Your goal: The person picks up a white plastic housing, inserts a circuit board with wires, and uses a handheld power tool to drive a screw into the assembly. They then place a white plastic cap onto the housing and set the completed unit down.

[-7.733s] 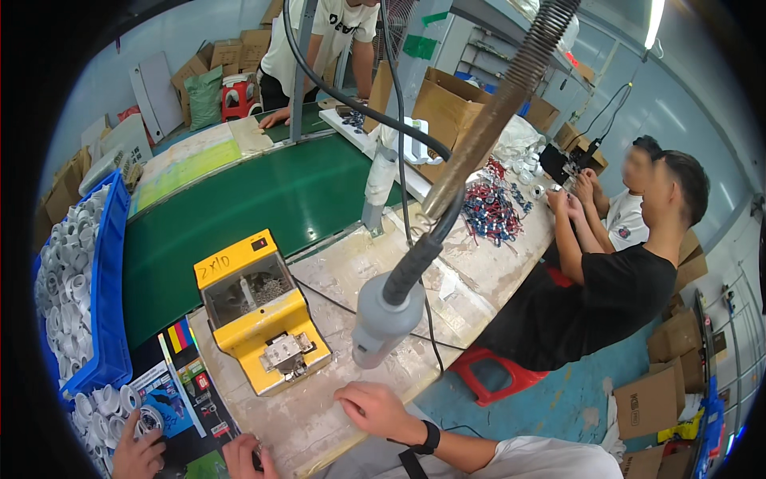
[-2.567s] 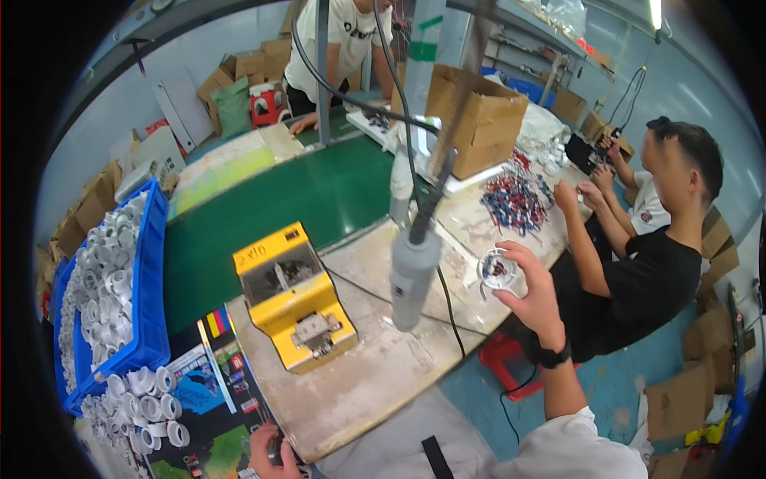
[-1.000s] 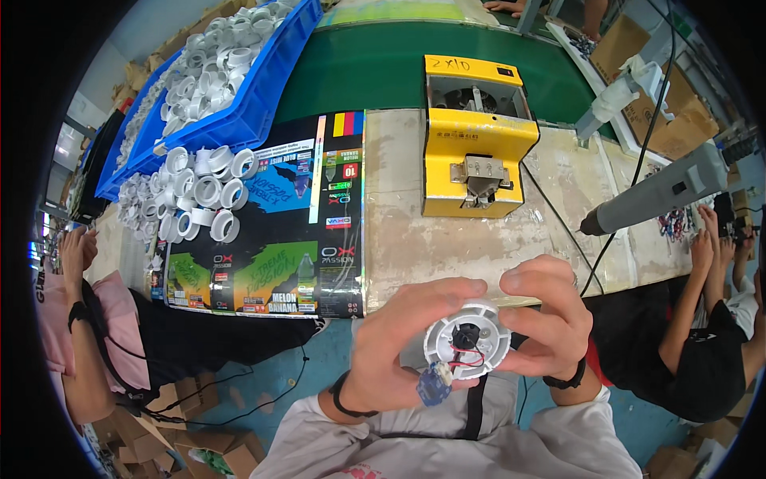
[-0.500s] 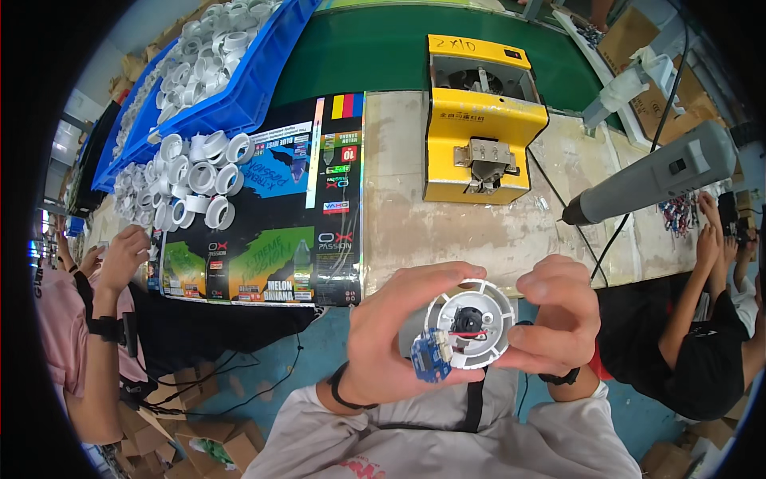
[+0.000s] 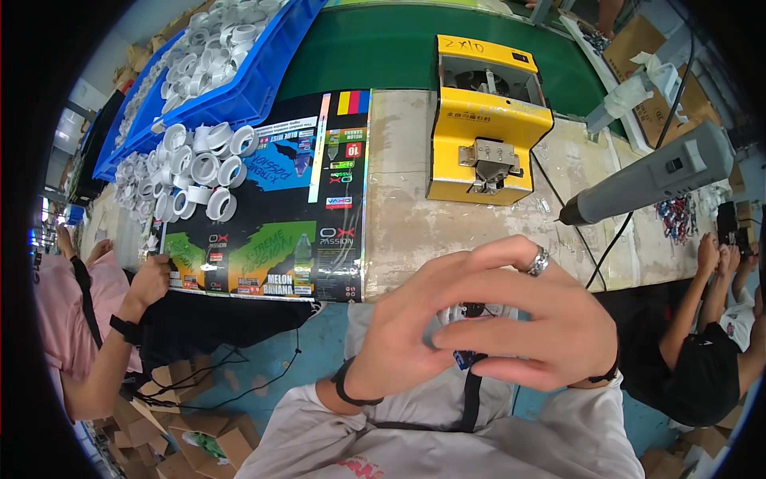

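A white round plastic housing (image 5: 496,310) is held low in front of me, just off the table's near edge. My left hand (image 5: 399,331) is closed around its left side. Over the top lies my right hand (image 5: 542,323), fingers bent across the housing and a ring on one of them; they hide most of it. A bit of blue circuit board (image 5: 463,359) and some dark inner parts show between the fingers. What the right fingertips press or pinch is hidden.
A yellow screw feeder (image 5: 487,120) stands on the worn table (image 5: 399,231). At right hangs a grey electric screwdriver (image 5: 654,176) with a black cable. White plastic rings (image 5: 203,169) lie by a blue crate (image 5: 247,100) on printed sheets (image 5: 263,207). Co-workers sit on both sides.
My right hand has come left from the housing's right rim and now covers it. The blue board, fully visible before, is mostly hidden. The co-worker's hand at left has moved slightly right.
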A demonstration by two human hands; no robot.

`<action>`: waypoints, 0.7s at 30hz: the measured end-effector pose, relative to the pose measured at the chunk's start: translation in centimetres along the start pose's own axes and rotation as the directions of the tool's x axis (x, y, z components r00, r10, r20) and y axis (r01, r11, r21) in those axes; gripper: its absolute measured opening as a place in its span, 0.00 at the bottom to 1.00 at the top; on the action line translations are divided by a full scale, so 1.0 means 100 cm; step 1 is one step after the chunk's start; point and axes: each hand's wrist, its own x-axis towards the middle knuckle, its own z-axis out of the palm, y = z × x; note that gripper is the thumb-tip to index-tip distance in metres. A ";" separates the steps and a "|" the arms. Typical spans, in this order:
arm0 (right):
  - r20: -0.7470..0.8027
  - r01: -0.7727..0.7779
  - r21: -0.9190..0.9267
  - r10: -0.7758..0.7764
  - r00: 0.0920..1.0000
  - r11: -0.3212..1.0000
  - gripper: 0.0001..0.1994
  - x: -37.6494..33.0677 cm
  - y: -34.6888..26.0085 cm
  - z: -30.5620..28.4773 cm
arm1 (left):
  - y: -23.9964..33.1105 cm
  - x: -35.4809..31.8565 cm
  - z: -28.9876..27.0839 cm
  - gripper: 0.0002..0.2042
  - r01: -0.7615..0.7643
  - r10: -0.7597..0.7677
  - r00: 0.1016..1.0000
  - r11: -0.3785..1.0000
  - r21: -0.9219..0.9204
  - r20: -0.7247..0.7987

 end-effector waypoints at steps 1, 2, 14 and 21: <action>0.036 0.003 -0.030 -0.002 0.999 1.000 0.10 0.002 -0.001 0.001 | -0.001 -0.001 0.000 0.27 -0.006 0.006 1.000 0.999 0.032 -0.002; 0.074 0.005 -0.062 -0.001 0.997 0.998 0.13 0.004 -0.003 0.001 | 0.000 -0.001 -0.002 0.27 -0.007 0.008 1.000 1.000 0.030 -0.006; -0.039 -0.260 0.136 0.267 0.963 0.956 0.10 -0.018 -0.009 -0.006 | -0.010 -0.009 0.000 0.37 -0.066 0.063 0.998 0.976 -0.205 -0.018; -0.018 -0.116 -0.020 0.115 0.993 0.993 0.11 -0.013 -0.005 -0.006 | -0.010 -0.011 0.002 0.37 -0.089 0.090 0.996 0.960 -0.266 -0.008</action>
